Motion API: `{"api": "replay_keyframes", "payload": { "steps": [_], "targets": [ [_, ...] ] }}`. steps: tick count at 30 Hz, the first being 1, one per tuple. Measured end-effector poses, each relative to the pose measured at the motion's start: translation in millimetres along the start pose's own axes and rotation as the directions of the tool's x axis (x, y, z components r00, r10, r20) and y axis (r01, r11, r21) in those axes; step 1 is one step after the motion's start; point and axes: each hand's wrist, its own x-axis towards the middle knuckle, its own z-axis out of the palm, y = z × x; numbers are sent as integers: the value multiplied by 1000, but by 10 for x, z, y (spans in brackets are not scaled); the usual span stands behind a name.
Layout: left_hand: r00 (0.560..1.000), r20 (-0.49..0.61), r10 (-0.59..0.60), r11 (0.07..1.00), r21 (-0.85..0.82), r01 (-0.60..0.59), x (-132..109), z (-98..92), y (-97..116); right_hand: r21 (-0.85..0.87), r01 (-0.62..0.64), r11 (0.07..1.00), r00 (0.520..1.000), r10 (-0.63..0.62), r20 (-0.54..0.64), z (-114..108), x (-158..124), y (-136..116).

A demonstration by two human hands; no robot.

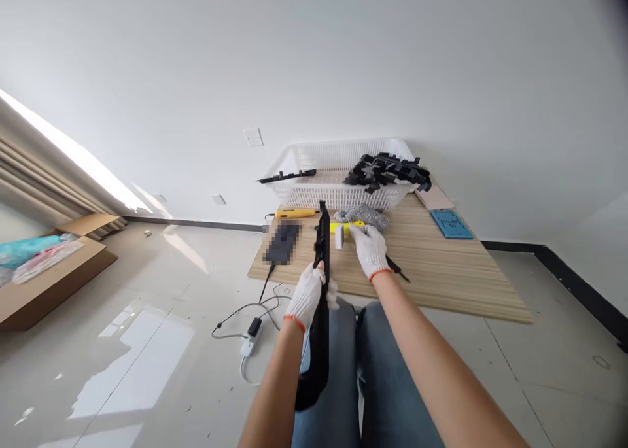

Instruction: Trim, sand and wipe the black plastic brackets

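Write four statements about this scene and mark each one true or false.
1. The left hand grips a long black part. True.
2. The right hand hangs at the person's side. False: it reaches forward onto the wooden board, at a yellow tool.
3. The white basket holds a heap of black parts. True.
4. The blue mat lies on the floor. False: it lies on the wooden board, near its right edge.
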Motion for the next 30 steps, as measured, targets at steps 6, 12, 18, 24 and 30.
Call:
{"api": "replay_keyframes", "payload": {
  "steps": [6,12,18,24,30],
  "targets": [
    [998,9,-64,998,1,64,54,8,55,-139,64,988,992,-47,119,57,-110,-84],
    [998,27,-50,999,-20,51,101,-4,24,-253,171,952,978,-133,160,152,-170,-28],
    [996,-7,-88,996,-15,88,94,9,53,-219,91,971,988,-61,140,119,-336,-26],
    [999,-11,-45,999,14,45,93,0,65,-4,-103,995,993,103,49,11,-230,20],
    [999,20,-29,999,-15,29,75,98,-57,344,-233,910,966,258,-29,29,-49,72]
  ]
}}
